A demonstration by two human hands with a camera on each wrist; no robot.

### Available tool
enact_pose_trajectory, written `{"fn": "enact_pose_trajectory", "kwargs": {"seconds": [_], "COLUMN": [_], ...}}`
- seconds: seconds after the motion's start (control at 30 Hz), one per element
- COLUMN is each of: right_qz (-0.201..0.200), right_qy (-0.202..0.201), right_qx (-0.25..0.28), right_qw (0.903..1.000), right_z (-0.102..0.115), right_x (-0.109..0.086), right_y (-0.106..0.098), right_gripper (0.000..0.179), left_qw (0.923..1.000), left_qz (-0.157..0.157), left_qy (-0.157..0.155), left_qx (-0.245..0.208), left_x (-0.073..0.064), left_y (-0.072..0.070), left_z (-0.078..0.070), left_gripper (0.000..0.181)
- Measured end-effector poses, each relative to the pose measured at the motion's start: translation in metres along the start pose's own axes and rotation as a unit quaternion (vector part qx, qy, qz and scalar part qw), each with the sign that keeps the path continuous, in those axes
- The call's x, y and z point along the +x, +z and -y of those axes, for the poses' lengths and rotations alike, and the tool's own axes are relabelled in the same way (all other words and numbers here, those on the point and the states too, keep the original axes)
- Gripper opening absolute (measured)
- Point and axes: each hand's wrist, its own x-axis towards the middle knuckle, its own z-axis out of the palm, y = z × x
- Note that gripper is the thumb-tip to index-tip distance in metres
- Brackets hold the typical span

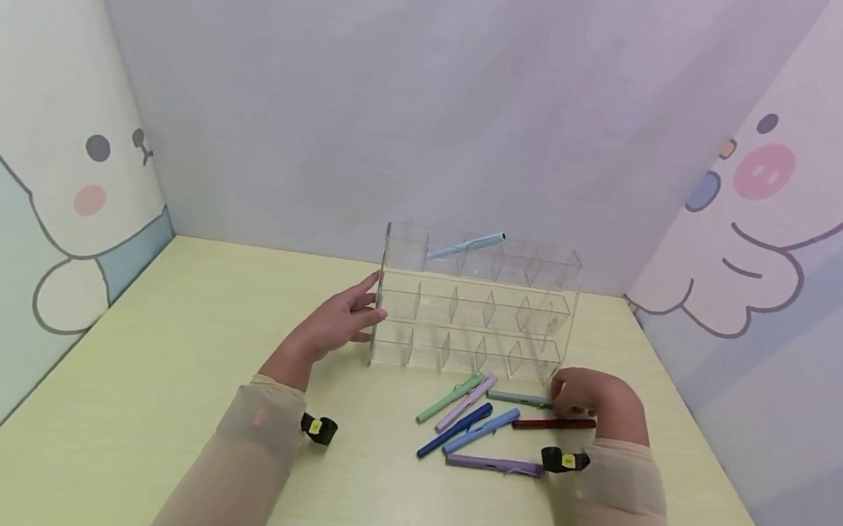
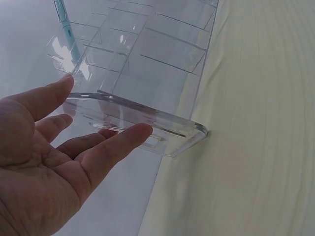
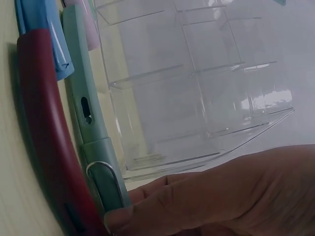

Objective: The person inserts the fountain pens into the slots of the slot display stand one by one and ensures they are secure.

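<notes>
A clear acrylic pen rack [image 1: 473,291] with three tiers of compartments stands on the table. My left hand [image 1: 345,316] rests against its left side, fingers spread and fairly straight along the side panel [image 2: 147,115]. One light blue pen [image 1: 466,246] leans in the top tier. At the rack's front right corner, my right hand [image 1: 585,394] pinches the cap end of a grey-green pen [image 3: 91,98] between thumb and fingers. That pen lies along the rack's front. A dark red pen [image 1: 554,424] lies right beside it, nearer to me.
Left of the right hand lie a green pen [image 1: 450,398], a light purple pen [image 1: 466,403], a dark blue pen [image 1: 455,430] and a blue pen [image 1: 481,431]. A purple pen [image 1: 494,465] lies closest to me. Printed panels [image 1: 434,114] enclose the table [image 1: 239,280].
</notes>
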Motion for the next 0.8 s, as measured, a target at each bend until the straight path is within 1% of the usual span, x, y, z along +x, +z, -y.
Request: {"fn": "enact_pose_trajectory", "kwargs": {"seconds": [0.1, 0.2, 0.33, 0.47, 0.7, 0.8], "right_qz": [0.005, 0.004, -0.002, -0.021, -0.074, -0.085], "right_qy": [-0.011, -0.034, -0.063, -0.090, -0.107, -0.127], "right_qx": [0.007, 0.013, 0.037, 0.055, 0.035, 0.030], "right_qw": [0.9999, 0.9993, 0.9973, 0.9942, 0.9910, 0.9877], "right_z": [-0.001, -0.002, -0.003, -0.002, 0.002, 0.002], "right_x": [-0.004, -0.010, -0.018, -0.026, -0.035, -0.038], "right_y": [-0.003, -0.009, -0.016, -0.023, -0.029, -0.031], "right_gripper": [0.013, 0.011, 0.012, 0.015, 0.019, 0.018], "left_qw": [1.0000, 1.0000, 1.0000, 1.0000, 1.0000, 1.0000], "left_qz": [0.000, 0.000, 0.000, 0.002, 0.001, 0.003], "left_qy": [0.002, 0.002, 0.004, 0.006, 0.005, 0.007], "left_qx": [-0.002, -0.001, 0.001, 0.002, 0.002, 0.000], "left_x": [0.000, 0.000, 0.000, 0.001, 0.001, 0.001], "left_y": [0.000, 0.000, 0.000, 0.000, 0.000, 0.000], "left_z": [0.001, 0.002, 0.001, 0.000, 0.000, 0.002], "left_gripper": [0.073, 0.072, 0.072, 0.073, 0.074, 0.075]}}
